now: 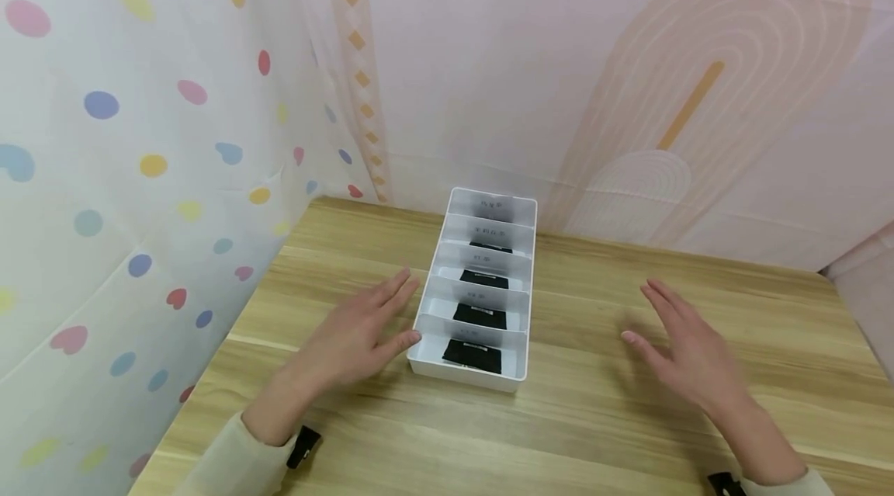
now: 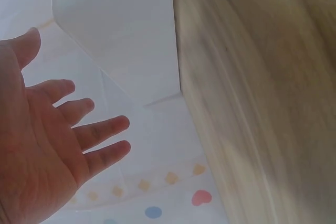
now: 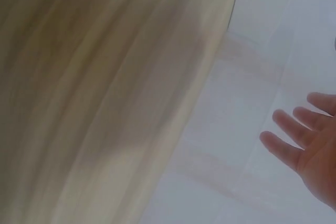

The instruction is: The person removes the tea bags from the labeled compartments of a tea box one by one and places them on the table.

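A long white divided box (image 1: 464, 378) stands on the wooden table, its compartments in a row running away from me. Flat black pieces (image 1: 472, 355) with small pale labels lie in several compartments; what they are is too small to make out. Small dark writing marks the dividers. My left hand (image 1: 356, 333) is beside the box's left wall, fingers extended and thumb close to its near corner; in the left wrist view the palm (image 2: 47, 145) faces the white wall. My right hand (image 1: 691, 352) hovers well right of the box, fingers extended, nothing in it.
The wood-grain table (image 1: 594, 434) reaches back to a pale pink curtain (image 1: 489, 77) with arch patterns. A white curtain with coloured dots (image 1: 140, 248) hangs along the left edge. Black wrist straps (image 1: 303, 446) sit at the cream sleeves.
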{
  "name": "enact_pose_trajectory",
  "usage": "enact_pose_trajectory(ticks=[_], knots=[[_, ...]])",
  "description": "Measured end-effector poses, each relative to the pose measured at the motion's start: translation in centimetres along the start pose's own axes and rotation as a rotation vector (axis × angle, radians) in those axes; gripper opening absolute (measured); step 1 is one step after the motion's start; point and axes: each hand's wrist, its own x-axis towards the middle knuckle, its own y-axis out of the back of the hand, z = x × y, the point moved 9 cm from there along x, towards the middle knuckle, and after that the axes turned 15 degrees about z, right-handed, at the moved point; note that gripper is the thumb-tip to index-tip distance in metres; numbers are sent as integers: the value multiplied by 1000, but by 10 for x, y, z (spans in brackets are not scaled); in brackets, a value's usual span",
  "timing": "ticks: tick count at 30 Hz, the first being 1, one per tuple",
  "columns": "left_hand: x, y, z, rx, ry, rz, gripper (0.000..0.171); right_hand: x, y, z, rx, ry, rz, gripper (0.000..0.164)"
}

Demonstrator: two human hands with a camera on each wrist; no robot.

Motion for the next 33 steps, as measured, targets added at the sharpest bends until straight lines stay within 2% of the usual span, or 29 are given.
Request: enact_pose_trajectory(ticks=[6, 14, 22, 33], knots=[[-3, -6, 2, -28, 5, -11, 73, 0, -7, -17, 33, 45, 28, 70], [-5, -9, 14, -29, -59, -5, 69, 1, -18, -34, 37, 97, 34, 68], [-8, -16, 14, -14, -39, -57, 71, 1, -31, -52, 55, 163, 11, 67], [-9, -17, 19, -9, -50, -68, 72, 0, -39, -82, 103, 248, 6, 65]])
